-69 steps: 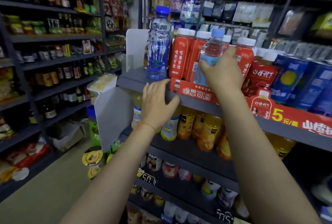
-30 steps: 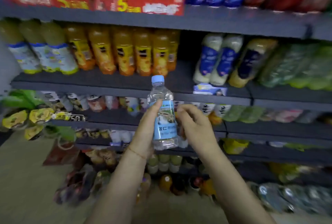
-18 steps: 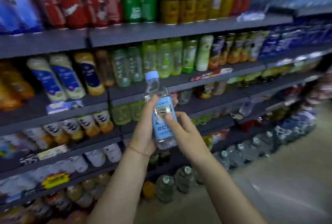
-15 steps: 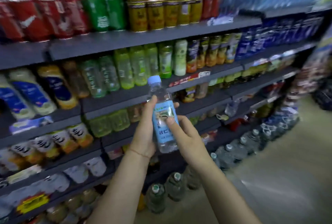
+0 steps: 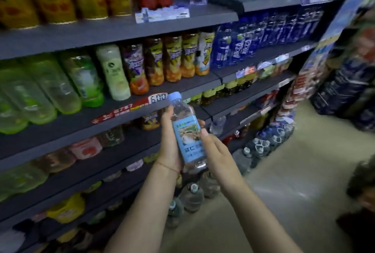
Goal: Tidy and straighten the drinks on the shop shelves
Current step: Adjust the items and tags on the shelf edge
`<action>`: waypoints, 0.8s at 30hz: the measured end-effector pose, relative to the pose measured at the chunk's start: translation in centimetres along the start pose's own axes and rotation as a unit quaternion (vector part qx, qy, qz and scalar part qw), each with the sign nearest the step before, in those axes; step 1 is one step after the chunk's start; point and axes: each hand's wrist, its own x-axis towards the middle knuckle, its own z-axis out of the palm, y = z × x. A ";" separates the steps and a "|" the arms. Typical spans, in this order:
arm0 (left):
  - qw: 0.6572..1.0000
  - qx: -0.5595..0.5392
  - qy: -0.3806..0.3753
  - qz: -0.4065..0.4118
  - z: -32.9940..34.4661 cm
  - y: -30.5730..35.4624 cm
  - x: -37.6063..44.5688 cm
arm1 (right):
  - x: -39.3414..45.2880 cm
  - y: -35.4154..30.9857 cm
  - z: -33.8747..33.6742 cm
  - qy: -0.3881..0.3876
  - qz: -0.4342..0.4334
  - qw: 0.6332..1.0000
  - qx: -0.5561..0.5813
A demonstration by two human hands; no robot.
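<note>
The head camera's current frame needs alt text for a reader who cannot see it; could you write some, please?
Two hands hold a small water bottle with a light blue cap and label before dark shop shelves stocked with drinks. The left hand grips its side; the right hand touches the label.

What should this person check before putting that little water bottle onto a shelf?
1. Grip: left hand curls round the water bottle; right hand touches its label. Ok.
2. Cap on. Ok.
3. Bottle upright: slightly tilted. Not ok.
4. Label facing outward: faces the person. Ok.
5. Matching bottles found: large water jugs stand on the floor, similar small ones too blurred. Cannot tell.
6. Free slot on the shelf: cannot tell.
</note>
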 end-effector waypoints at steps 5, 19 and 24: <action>0.999 0.020 -0.014 -0.022 6.3 -3.1 6.9 | 5.4 -1.5 -8.4 0.022 -0.006 1.000 0.011; 0.973 0.184 -0.026 0.139 33.8 -11.4 25.1 | 23.6 -10.2 -36.8 -0.054 -0.162 0.985 0.021; 0.970 0.190 -0.006 0.149 39.1 -11.7 31.6 | 31.1 -12.9 -42.7 -0.059 -0.187 0.980 0.036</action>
